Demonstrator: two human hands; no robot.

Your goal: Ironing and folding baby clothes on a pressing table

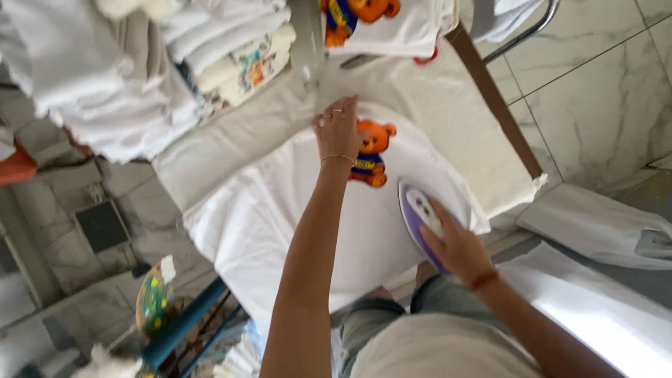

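Iron (420, 213), purple-white, sits on the white shirt (280, 210) near-right on the ironing board (448, 119), nose pointing far-left toward the bear print (369, 154), right hand (455, 245) clenched on its handle, left hand (337, 129) flat, fingers released, beside the print.

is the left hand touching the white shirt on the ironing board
Touching. The head view shows the left hand pressed flat on the white shirt, fingers spread beside the orange bear print, with no gap beneath the palm.
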